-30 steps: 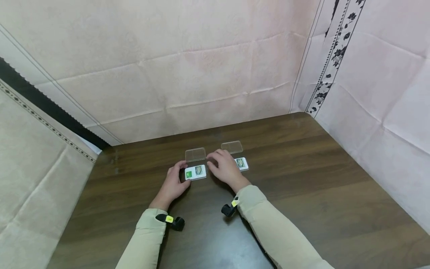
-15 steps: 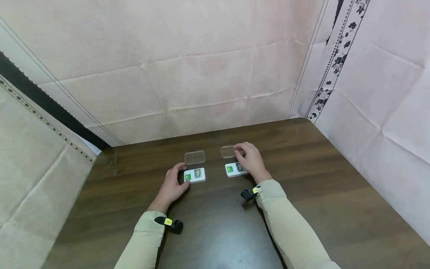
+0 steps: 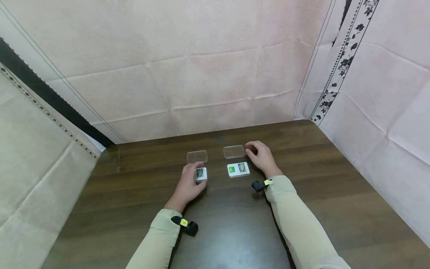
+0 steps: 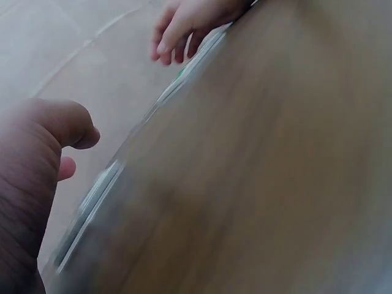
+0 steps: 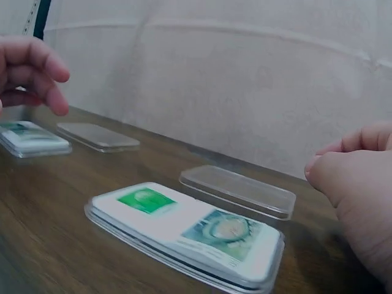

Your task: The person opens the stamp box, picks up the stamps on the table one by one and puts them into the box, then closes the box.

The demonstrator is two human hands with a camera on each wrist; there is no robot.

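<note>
Two stacks of white cards lie in clear plastic case bottoms, a left stack point(image 3: 201, 174) and a right stack point(image 3: 238, 169). Each shows a green square and a greenish picture. Behind them lie two clear lids, the left lid point(image 3: 197, 156) and the right lid point(image 3: 234, 151). My left hand point(image 3: 189, 183) hovers over the left stack, covering its left part; the right wrist view shows its loosely bent fingers apart from the cards. To the right of the right lid is my right hand point(image 3: 262, 157), thumb and fingers bent, nothing visible between them.
The brown wood-grain table point(image 3: 221, 224) carries both cases near its far side. Pale cloth point(image 3: 201, 74) hangs behind the table and along both sides. Each wrist wears a small black camera, such as the left one point(image 3: 191, 228).
My right hand has moved right, off the right stack and past its lid, uncovering both. My left hand has shifted right from the left stack's edge to above it.
</note>
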